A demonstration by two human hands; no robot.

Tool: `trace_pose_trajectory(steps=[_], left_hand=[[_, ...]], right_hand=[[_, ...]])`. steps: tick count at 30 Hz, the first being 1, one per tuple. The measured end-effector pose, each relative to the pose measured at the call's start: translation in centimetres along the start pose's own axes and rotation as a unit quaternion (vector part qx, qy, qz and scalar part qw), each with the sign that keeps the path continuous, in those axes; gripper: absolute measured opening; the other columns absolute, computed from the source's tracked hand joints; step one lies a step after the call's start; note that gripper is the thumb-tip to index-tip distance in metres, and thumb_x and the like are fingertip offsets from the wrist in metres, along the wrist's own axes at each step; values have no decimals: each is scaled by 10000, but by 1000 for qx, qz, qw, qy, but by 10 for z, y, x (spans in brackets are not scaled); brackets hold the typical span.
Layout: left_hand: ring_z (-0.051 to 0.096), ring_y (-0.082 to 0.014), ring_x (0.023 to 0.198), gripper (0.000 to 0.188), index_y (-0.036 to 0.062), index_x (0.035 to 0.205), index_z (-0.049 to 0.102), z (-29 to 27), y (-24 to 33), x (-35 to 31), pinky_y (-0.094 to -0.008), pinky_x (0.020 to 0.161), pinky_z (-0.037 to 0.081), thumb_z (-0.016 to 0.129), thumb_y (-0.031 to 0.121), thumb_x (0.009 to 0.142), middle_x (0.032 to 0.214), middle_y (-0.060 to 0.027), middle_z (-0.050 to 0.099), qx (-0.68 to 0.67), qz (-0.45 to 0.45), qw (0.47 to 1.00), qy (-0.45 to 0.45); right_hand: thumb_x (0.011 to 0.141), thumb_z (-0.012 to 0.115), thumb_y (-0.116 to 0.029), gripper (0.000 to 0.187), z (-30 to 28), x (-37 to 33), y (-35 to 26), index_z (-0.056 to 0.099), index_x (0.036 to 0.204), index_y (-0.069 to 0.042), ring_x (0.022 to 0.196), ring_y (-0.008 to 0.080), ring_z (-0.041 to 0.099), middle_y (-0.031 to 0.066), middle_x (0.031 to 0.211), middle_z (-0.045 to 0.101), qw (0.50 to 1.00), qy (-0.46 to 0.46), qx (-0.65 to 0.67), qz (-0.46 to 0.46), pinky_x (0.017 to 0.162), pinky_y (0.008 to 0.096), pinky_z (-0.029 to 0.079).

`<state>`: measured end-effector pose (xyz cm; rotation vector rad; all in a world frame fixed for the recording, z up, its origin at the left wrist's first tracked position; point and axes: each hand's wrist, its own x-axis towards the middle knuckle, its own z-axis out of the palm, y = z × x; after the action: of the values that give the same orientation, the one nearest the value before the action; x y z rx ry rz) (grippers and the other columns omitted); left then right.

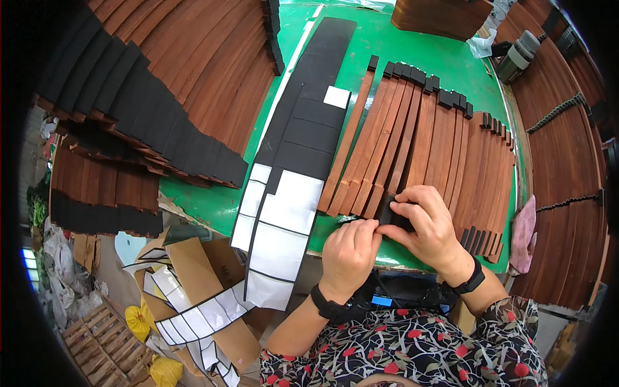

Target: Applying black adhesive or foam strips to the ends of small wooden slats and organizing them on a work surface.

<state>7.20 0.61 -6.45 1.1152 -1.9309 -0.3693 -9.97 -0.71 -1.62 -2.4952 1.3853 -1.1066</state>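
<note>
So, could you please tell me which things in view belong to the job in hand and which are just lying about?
Seem to belong:
black piece, with the left hand and right hand on it
wooden strips on the green table
black-and-white sheet

Seem just lying about:
pink cloth
grey flask
yellow bags
wooden pallet

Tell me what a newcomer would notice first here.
Probably the big stack of black-ended, reddish-brown wooden slats filling the upper left. Next, the long black sheet with white patches, lying on the bright green table and overhanging its near edge. Then, at lower centre, the person's left hand and right hand meeting at a small black piece by the near ends of more slats.
</note>
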Motion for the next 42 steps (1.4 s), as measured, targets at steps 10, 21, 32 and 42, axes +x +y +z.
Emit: trace_pose_trajectory(steps=[10,21,32,42], left_hand=[[678,-308,757,262,14,975,617,0,1,0,-383,651,548,779,24,770,837,-121,672,0,-3,1000,3],[669,-280,776,223,8,1000,618,1,0,-1,-372,652,540,744,59,824,880,-112,661,7,6,1000,-3],[670,-293,759,246,11,986,620,1,0,0,-377,643,542,768,41,792,853,-116,664,6,2,1000,0],[672,-311,750,261,15,966,618,1,1,1,-386,641,542,783,20,764,830,-122,662,6,1,1000,3]], right_hand=[[603,893,-135,437,1,-2,1,638,934,-3,900,318,600,136,1003,598,999,-2,-15,36,752,392,515],[619,889,-159,434,0,-1,1,633,932,-1,883,319,600,136,999,603,999,-10,-14,36,740,392,509],[625,888,-167,423,0,0,1,631,919,-3,885,321,605,136,993,603,999,-18,-10,39,737,390,513],[617,894,-151,421,1,0,3,626,907,-5,893,320,608,139,987,602,999,-15,12,44,743,390,519]])
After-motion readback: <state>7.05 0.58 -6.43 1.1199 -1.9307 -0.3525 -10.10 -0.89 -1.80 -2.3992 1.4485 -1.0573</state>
